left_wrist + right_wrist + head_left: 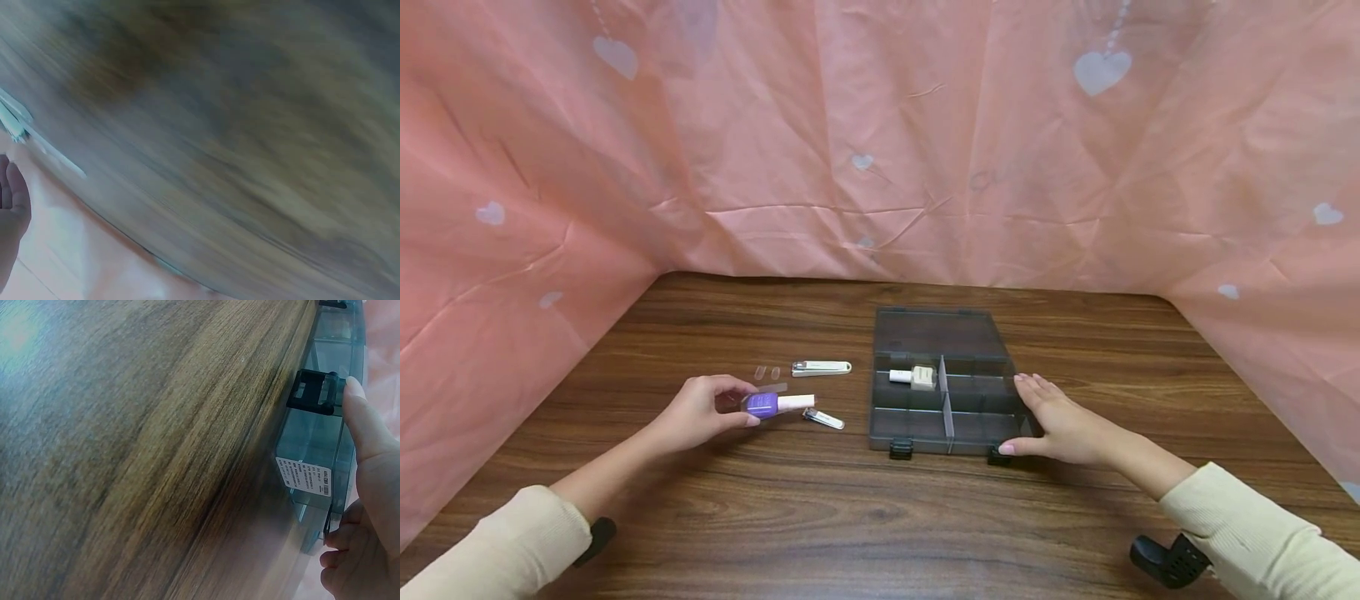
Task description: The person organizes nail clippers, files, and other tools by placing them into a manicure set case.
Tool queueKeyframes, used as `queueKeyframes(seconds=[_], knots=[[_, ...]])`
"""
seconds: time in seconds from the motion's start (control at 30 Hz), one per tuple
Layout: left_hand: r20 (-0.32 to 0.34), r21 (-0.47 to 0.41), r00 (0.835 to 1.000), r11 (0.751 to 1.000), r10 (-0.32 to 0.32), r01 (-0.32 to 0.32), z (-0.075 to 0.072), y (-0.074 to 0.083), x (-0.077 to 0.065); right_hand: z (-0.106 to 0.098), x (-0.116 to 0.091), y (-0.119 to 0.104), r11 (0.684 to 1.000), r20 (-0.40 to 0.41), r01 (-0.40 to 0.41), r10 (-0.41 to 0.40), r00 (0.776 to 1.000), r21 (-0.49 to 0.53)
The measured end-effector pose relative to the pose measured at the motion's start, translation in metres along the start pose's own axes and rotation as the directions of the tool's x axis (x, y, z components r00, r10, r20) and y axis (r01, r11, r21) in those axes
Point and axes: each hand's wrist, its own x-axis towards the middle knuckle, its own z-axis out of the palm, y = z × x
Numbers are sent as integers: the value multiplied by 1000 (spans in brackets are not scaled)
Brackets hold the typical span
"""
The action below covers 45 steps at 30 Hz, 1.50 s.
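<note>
My left hand (700, 412) pinches a bottle of purple nail polish (763, 406) between thumb and fingers, its pale cap pointing right. In the left wrist view only part of that hand (14, 197) shows, and the bottle is out of sight. To the right lies a dark see-through compartment box (906, 427) with its lid folded back. A cream nail polish bottle (923, 378) lies on its side in the back left compartment. My right hand (1067, 427) holds the box's right side, thumb at the front by a black latch (312, 392).
A large nail clipper (822, 367) and a small one (826, 419) lie between the left hand and the box. Close by are clear nail tips (775, 373) and a translucent strip (772, 387). A pink curtain (880, 242) surrounds the wooden table (880, 517).
</note>
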Motion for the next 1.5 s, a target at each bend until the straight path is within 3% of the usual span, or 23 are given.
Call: queueKeyframes(seconds=[0.2,0.4,0.77,1.1,1.5], knots=[[-27,-12,999,999,45,-46,14,9,12,1,0,1,1000,5,-3,3,1000,1],[-30,-77,997,994,73,-75,25,18,25,0,0,1,1000,9,-6,6,1000,4],[-44,-128,992,984,119,-123,48,45,52,1,0,1,1000,11,-12,12,1000,8],[-66,-60,973,973,220,-224,71,66,81,1,1,1,1000,8,-14,14,1000,-9],[50,33,955,955,293,-295,90,80,106,1,0,0,1000,8,-14,14,1000,-18]])
